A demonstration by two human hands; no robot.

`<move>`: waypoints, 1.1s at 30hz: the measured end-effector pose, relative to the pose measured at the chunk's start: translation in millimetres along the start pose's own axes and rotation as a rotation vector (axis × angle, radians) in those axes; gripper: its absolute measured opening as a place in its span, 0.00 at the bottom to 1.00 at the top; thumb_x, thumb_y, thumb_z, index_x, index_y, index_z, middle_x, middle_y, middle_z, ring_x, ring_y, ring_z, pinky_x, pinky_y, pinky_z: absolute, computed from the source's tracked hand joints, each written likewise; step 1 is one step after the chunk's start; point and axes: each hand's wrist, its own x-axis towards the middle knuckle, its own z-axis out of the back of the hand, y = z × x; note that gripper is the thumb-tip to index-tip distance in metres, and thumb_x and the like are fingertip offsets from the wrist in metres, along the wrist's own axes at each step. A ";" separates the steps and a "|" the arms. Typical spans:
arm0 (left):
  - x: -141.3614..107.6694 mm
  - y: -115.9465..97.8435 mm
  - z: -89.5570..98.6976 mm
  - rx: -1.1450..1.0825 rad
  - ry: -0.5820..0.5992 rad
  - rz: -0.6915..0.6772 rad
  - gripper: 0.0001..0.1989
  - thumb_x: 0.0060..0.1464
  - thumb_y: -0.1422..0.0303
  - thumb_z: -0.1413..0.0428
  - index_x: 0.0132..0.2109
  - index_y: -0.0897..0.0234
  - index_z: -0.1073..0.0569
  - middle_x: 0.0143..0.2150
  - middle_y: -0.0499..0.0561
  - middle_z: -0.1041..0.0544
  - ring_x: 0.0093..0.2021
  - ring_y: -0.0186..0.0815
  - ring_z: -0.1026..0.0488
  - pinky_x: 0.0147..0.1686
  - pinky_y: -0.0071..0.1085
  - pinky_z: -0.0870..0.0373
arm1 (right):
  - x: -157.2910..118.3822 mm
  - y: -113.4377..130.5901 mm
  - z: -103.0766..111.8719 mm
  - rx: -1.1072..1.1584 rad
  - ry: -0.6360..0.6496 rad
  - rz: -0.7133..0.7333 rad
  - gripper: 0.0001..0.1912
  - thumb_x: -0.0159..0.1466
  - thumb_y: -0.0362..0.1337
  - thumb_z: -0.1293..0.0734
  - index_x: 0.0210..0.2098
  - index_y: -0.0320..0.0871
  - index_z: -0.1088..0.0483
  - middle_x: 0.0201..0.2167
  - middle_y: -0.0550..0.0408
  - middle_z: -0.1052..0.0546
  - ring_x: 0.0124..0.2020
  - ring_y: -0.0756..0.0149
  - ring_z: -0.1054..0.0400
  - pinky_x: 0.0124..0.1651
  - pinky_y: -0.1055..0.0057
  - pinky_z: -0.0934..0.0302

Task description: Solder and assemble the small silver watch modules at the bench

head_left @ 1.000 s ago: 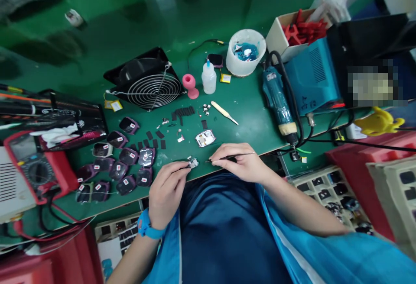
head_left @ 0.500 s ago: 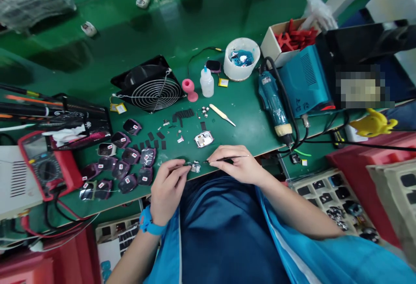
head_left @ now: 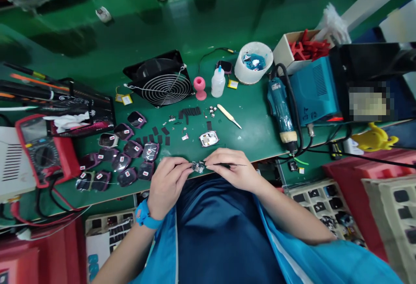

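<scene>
A small circuit board (head_left: 198, 167) is pinched in the fingertips of my left hand (head_left: 169, 183), just over the bench's front edge. My right hand (head_left: 233, 170) is closed around thin dark tweezers (head_left: 234, 165), and its fingertips are at the board's right side. The tweezers' tips are hidden by the fingers. Beyond the hands lies an open watch case (head_left: 209, 139) with a pale inside. A cream-handled tool (head_left: 228, 115) rests farther back, and small black pads (head_left: 191, 111) and tiny parts are scattered to the left of it.
Several purple-rimmed watch faces (head_left: 132, 149) lie at left, near a red multimeter (head_left: 45, 154). Behind stand a fan (head_left: 167, 87), a pink holder (head_left: 199, 88), a white bottle (head_left: 218, 83) and a white tub (head_left: 242, 74). An electric screwdriver (head_left: 280, 108) lies at right with its cable.
My right hand has come left, closing the gap to the circuit board. The left hand keeps its pinch on the board. The whole view has shifted slightly.
</scene>
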 end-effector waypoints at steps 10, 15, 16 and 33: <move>-6.7 1.8 -10.0 -0.049 -0.026 -0.072 0.06 0.61 0.71 0.36 0.44 0.58 0.21 0.46 0.52 0.19 0.46 0.40 0.26 0.46 0.39 0.29 | 2.1 -2.5 -2.3 -0.066 0.015 0.014 0.06 0.70 0.30 0.31 0.40 0.43 0.21 0.37 0.50 0.15 0.39 0.63 0.20 0.45 0.66 0.25; -5.5 3.2 -9.7 -0.072 -0.009 -0.051 0.04 0.61 0.71 0.36 0.43 0.58 0.21 0.45 0.51 0.20 0.46 0.39 0.27 0.46 0.38 0.29 | 1.2 -3.2 -2.6 -0.064 0.023 0.026 0.05 0.70 0.30 0.31 0.40 0.43 0.21 0.37 0.50 0.15 0.39 0.63 0.20 0.45 0.65 0.25; -5.3 3.4 -9.5 -0.075 -0.007 -0.047 0.04 0.61 0.71 0.36 0.43 0.58 0.21 0.45 0.51 0.20 0.46 0.39 0.27 0.45 0.38 0.29 | 0.9 -3.3 -2.7 -0.064 0.024 0.028 0.05 0.70 0.30 0.31 0.40 0.43 0.21 0.37 0.50 0.15 0.39 0.63 0.20 0.45 0.65 0.25; -3.3 2.1 -11.5 -0.060 -0.028 -0.005 0.03 0.61 0.71 0.36 0.41 0.58 0.21 0.44 0.50 0.18 0.47 0.40 0.25 0.48 0.40 0.27 | 1.5 -1.8 0.1 0.061 -0.056 -0.101 0.04 0.69 0.32 0.29 0.38 0.44 0.20 0.37 0.51 0.15 0.38 0.63 0.19 0.44 0.66 0.24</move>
